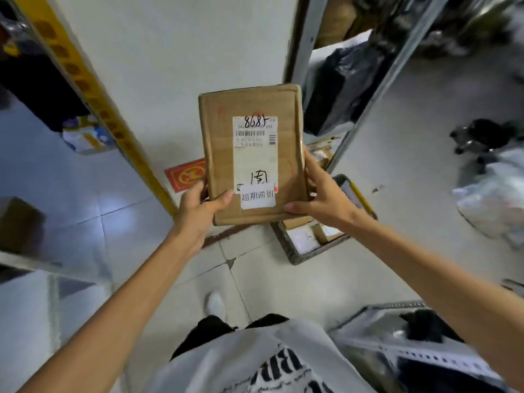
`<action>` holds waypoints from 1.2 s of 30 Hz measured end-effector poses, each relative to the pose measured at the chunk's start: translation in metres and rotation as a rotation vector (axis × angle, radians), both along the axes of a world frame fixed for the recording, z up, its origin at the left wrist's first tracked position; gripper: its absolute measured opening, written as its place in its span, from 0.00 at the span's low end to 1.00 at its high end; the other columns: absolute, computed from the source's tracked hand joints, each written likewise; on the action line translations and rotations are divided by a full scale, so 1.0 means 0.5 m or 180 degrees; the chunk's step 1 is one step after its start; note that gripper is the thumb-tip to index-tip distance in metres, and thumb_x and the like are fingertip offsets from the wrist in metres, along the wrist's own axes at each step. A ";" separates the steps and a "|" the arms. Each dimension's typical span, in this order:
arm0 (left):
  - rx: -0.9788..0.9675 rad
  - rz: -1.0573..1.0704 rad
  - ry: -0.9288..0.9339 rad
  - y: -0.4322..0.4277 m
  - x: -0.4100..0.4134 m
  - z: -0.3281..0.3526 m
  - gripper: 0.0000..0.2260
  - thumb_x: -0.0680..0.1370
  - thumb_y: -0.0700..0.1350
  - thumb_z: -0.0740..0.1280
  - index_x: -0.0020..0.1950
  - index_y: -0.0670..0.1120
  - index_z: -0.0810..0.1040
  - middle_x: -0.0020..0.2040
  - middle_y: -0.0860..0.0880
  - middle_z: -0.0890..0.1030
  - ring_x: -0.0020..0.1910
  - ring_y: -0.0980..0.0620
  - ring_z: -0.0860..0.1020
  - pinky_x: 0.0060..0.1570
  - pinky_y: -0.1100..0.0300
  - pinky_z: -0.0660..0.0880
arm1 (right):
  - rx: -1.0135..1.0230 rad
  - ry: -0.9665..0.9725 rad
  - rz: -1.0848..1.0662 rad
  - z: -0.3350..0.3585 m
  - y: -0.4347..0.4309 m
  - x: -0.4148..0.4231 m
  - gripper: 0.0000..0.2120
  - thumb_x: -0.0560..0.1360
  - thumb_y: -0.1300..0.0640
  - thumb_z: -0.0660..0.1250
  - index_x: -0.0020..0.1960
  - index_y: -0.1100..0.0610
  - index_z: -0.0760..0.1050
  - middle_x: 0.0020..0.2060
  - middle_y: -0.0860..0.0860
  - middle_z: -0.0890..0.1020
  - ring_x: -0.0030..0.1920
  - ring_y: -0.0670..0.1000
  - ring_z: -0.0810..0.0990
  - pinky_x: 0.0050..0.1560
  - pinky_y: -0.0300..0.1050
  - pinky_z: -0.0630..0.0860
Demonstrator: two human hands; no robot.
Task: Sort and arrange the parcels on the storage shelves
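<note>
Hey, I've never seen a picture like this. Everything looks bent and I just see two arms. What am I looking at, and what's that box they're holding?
There is no machine here. This is one picture from a wide-angle camera worn on a person's head, looking forward and down, which is why the edges bend. The arms are the wearer's own. The left hand and right hand grip the lower corners of a flat cardboard parcel, thumbs on its front. Its white label shows a barcode and a handwritten 8685. Below, on the tiled floor, sits a grey crate with more small parcels. Storage shelves stand on both sides: a yellow post on the left, dark bags on the right.
</note>
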State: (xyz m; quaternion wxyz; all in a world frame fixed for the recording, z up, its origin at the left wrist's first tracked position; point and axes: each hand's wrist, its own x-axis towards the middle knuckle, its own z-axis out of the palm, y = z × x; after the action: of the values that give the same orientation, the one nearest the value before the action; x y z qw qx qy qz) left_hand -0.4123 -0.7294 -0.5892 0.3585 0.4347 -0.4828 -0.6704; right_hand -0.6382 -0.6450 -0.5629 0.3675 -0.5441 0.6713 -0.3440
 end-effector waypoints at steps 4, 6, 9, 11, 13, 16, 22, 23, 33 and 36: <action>0.0016 -0.0735 -0.0091 -0.091 -0.119 0.007 0.13 0.76 0.33 0.68 0.54 0.49 0.79 0.48 0.55 0.85 0.49 0.56 0.83 0.44 0.65 0.78 | 0.0023 -0.0115 -0.0697 -0.001 -0.006 -0.069 0.54 0.64 0.54 0.74 0.79 0.46 0.44 0.72 0.48 0.67 0.69 0.51 0.69 0.64 0.56 0.74; 0.0047 -0.1087 -0.0076 -0.123 -0.185 0.010 0.13 0.76 0.33 0.68 0.54 0.50 0.78 0.48 0.54 0.85 0.49 0.55 0.83 0.43 0.64 0.79 | 0.0016 -0.0194 -0.1032 -0.004 0.002 -0.107 0.54 0.63 0.55 0.74 0.79 0.48 0.45 0.72 0.50 0.66 0.70 0.52 0.69 0.65 0.57 0.73; 0.0122 -0.1547 -0.0175 -0.159 -0.296 0.007 0.14 0.76 0.34 0.68 0.58 0.48 0.77 0.52 0.51 0.84 0.49 0.54 0.83 0.43 0.63 0.79 | -0.0072 -0.0349 -0.1525 -0.016 0.019 -0.169 0.53 0.62 0.59 0.74 0.79 0.52 0.48 0.71 0.50 0.68 0.69 0.51 0.69 0.65 0.55 0.73; 0.0148 -0.1765 -0.0275 -0.174 -0.377 -0.002 0.16 0.76 0.35 0.68 0.62 0.46 0.76 0.54 0.50 0.83 0.50 0.54 0.83 0.44 0.62 0.80 | -0.0121 -0.0402 -0.1862 -0.029 0.030 -0.217 0.53 0.60 0.59 0.75 0.79 0.52 0.51 0.70 0.52 0.70 0.68 0.53 0.71 0.62 0.54 0.75; 0.0103 -0.2027 -0.0377 -0.182 -0.460 -0.015 0.16 0.76 0.35 0.68 0.62 0.46 0.75 0.53 0.50 0.83 0.49 0.55 0.83 0.44 0.63 0.80 | -0.0124 -0.0565 -0.2183 -0.053 0.046 -0.272 0.52 0.60 0.61 0.74 0.78 0.49 0.52 0.67 0.52 0.72 0.65 0.54 0.74 0.57 0.54 0.78; 0.0025 -0.2386 -0.0429 -0.186 -0.589 -0.044 0.15 0.76 0.35 0.68 0.59 0.49 0.77 0.51 0.53 0.84 0.49 0.57 0.83 0.44 0.64 0.80 | -0.0115 -0.0745 -0.2639 -0.097 0.068 -0.362 0.52 0.61 0.66 0.75 0.78 0.47 0.54 0.65 0.51 0.74 0.61 0.54 0.77 0.49 0.45 0.81; 0.0089 -0.2822 -0.0773 -0.204 -0.798 -0.126 0.16 0.76 0.33 0.67 0.61 0.48 0.76 0.50 0.53 0.83 0.49 0.56 0.82 0.44 0.64 0.79 | -0.0056 -0.0987 -0.3209 -0.191 0.078 -0.496 0.53 0.63 0.72 0.76 0.78 0.47 0.53 0.63 0.50 0.75 0.60 0.50 0.77 0.47 0.43 0.81; 0.0097 -0.2876 -0.0833 -0.210 -0.825 -0.141 0.16 0.77 0.33 0.67 0.62 0.46 0.76 0.51 0.53 0.83 0.50 0.56 0.82 0.45 0.65 0.79 | -0.0017 -0.1057 -0.3272 -0.210 0.073 -0.512 0.53 0.63 0.72 0.75 0.79 0.47 0.53 0.64 0.49 0.75 0.60 0.48 0.77 0.48 0.43 0.81; -0.0091 -0.3238 -0.1510 -0.331 -1.044 -0.340 0.17 0.77 0.34 0.67 0.65 0.47 0.74 0.51 0.55 0.81 0.48 0.62 0.79 0.40 0.72 0.76 | 0.0425 -0.1349 -0.3674 -0.439 -0.047 -0.664 0.56 0.55 0.59 0.78 0.78 0.46 0.55 0.62 0.47 0.78 0.59 0.48 0.78 0.56 0.54 0.80; -0.0072 -0.3273 -0.1646 -0.355 -1.098 -0.422 0.18 0.77 0.34 0.67 0.66 0.45 0.75 0.52 0.53 0.81 0.49 0.62 0.78 0.43 0.69 0.76 | 0.0546 -0.1290 -0.3780 -0.512 -0.077 -0.706 0.55 0.60 0.67 0.78 0.78 0.43 0.54 0.60 0.46 0.79 0.58 0.48 0.78 0.54 0.49 0.81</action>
State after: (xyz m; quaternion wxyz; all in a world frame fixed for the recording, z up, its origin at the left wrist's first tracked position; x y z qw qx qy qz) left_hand -0.9612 -0.9071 -0.8002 -0.1386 0.2900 -0.7113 -0.6251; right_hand -0.9915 -0.6838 -0.8188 0.2761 0.0284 0.8010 -0.5305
